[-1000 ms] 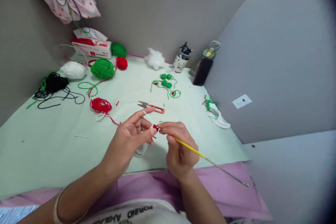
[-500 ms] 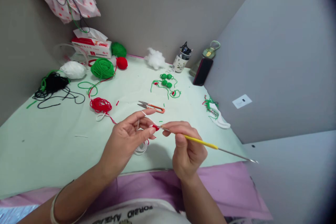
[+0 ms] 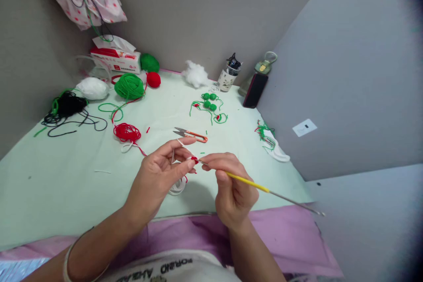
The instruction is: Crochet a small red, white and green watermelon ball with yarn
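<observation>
Between thumb and fingers, my left hand [image 3: 161, 167] pinches a small red and white crochet piece [image 3: 194, 160]. White yarn [image 3: 180, 142] runs over its raised index finger, and a loose white coil [image 3: 178, 186] lies below. My right hand [image 3: 236, 187] grips a yellow-handled crochet hook [image 3: 247, 181] like a pen. The hook's working end meets the red piece; its exact place in the stitches is too small to tell. Its other metal end points out to the lower right. Just beyond my hands lie orange thread snips [image 3: 196, 135].
Red yarn [image 3: 127, 132], a green yarn ball [image 3: 129, 86] and black yarn [image 3: 69, 105] lie at left. Behind are a tissue pack [image 3: 115, 61], white stuffing [image 3: 195, 74], small green balls [image 3: 209, 101], a cup [image 3: 227, 77] and a phone [image 3: 255, 90]. Yarn scraps [image 3: 266, 135] lie at right.
My right hand moved right with the hook, whose far end swung upward, then came slightly back left and dipped. My left hand shifted slightly left, still pinching the crochet piece.
</observation>
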Demonstrator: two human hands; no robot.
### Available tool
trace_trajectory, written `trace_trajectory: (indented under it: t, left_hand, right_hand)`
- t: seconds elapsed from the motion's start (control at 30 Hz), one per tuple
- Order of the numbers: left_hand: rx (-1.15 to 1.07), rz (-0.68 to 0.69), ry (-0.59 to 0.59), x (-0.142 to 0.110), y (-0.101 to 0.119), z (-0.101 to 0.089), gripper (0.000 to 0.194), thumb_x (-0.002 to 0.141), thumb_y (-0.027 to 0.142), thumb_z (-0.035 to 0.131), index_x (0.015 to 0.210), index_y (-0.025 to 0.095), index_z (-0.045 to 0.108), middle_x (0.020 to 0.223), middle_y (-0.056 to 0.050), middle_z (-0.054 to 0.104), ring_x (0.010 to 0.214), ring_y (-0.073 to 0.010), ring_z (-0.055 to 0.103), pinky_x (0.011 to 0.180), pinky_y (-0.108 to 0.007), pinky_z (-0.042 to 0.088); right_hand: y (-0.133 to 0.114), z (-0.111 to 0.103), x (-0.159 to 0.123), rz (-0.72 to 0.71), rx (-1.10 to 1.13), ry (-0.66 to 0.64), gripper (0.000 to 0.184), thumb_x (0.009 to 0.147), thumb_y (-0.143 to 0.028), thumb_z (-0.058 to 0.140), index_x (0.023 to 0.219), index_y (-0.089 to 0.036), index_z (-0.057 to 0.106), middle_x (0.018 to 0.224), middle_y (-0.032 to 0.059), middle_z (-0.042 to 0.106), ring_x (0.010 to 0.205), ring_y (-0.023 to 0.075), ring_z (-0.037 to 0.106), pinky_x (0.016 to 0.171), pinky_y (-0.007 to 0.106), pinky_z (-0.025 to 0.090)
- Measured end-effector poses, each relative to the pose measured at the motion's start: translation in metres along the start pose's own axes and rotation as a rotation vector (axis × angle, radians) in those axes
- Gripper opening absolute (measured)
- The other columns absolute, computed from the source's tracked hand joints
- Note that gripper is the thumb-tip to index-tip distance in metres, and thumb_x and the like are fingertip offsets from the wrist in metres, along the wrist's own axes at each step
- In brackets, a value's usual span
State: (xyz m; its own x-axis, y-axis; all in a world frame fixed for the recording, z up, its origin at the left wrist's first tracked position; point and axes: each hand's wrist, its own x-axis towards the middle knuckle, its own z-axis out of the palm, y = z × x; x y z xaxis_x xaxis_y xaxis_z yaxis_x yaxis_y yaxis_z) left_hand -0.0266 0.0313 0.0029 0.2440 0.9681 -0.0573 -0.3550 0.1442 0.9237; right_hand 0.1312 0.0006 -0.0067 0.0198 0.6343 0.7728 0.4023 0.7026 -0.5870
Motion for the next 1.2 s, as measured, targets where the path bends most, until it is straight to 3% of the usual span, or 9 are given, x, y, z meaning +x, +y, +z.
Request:
trace_trajectory:
  t: [0.27,0.37,0.5,0.6,0.7,0.8,1.07,1.2]
  left_hand:
    - [0.202,0.127,0.166,-0.004,0.006,0.006,0.026,0.08,0.02,0.084,0.104,0.027,0.08,0.081,0.003,0.067,0.074,-0.0106,0.063,0.065,-0.019,0.051]
    - [0.096,0.081,0.098,-0.005,0.007,0.007,0.033,0.08,0.02,0.084,0.112,0.03,0.079,0.078,0.005,0.065,0.073,-0.0099,0.061,0.069,-0.019,0.051]
    - [-0.143,-0.149,-0.073,-0.004,0.006,0.004,0.048,0.083,0.027,0.083,0.13,0.028,0.073,0.075,0.004,0.062,0.069,-0.0103,0.058,0.068,-0.02,0.05]
    - [-0.277,-0.292,-0.1,-0.001,0.007,0.001,0.048,0.082,0.029,0.084,0.129,0.023,0.073,0.071,0.004,0.06,0.064,-0.0092,0.056,0.064,-0.02,0.048]
    - [-0.276,-0.256,-0.041,0.001,0.008,-0.002,0.043,0.081,0.025,0.085,0.123,0.023,0.077,0.072,0.005,0.058,0.062,-0.0075,0.056,0.063,-0.018,0.047]
    - [-0.22,-0.226,-0.077,0.002,0.007,-0.001,0.04,0.081,0.025,0.085,0.12,0.026,0.078,0.08,0.004,0.062,0.064,-0.0076,0.059,0.063,-0.019,0.048]
    - [-0.14,-0.216,-0.103,0.0,-0.001,-0.001,0.034,0.086,0.03,0.081,0.12,0.031,0.078,0.089,0.002,0.066,0.072,-0.0092,0.064,0.071,-0.02,0.05]
    - [-0.11,-0.163,-0.079,0.0,-0.001,0.0,0.037,0.084,0.03,0.083,0.121,0.031,0.078,0.084,0.003,0.065,0.073,-0.0095,0.063,0.072,-0.02,0.051]
  right_hand:
    - [-0.003,0.002,-0.01,-0.243,-0.325,-0.069,0.031,0.098,-0.005,0.055,0.125,-0.018,0.064,0.11,0.0145,0.074,0.102,0.0208,0.073,0.08,0.034,0.064]
    - [-0.001,0.004,-0.013,-0.299,-0.398,-0.048,0.036,0.096,-0.005,0.056,0.13,-0.017,0.063,0.112,0.0146,0.073,0.105,0.0217,0.072,0.082,0.034,0.064]
    - [0.003,0.007,-0.013,-0.324,-0.481,-0.036,0.044,0.091,-0.002,0.065,0.13,-0.022,0.068,0.104,0.0098,0.073,0.098,0.0218,0.072,0.081,0.033,0.063]
    - [0.003,0.006,-0.01,-0.155,-0.257,-0.016,0.037,0.096,-0.007,0.06,0.127,-0.026,0.07,0.104,0.0077,0.074,0.096,0.021,0.072,0.079,0.035,0.061]
    - [0.002,0.005,-0.004,0.167,0.122,0.102,0.027,0.103,-0.015,0.052,0.112,-0.027,0.074,0.095,0.0046,0.073,0.082,0.0172,0.069,0.073,0.035,0.059]
    - [0.003,0.006,0.001,0.387,0.414,0.143,0.021,0.103,-0.022,0.056,0.1,-0.026,0.076,0.09,0.0021,0.071,0.072,0.0141,0.066,0.066,0.031,0.056]
    - [0.008,0.008,-0.001,0.504,0.406,0.115,0.018,0.102,-0.024,0.06,0.101,-0.026,0.078,0.096,0.0022,0.076,0.077,0.0131,0.069,0.074,0.03,0.058]
    - [0.006,0.008,-0.003,0.404,0.262,0.079,0.021,0.102,-0.019,0.057,0.103,-0.027,0.077,0.093,0.002,0.075,0.081,0.0147,0.07,0.075,0.031,0.058]
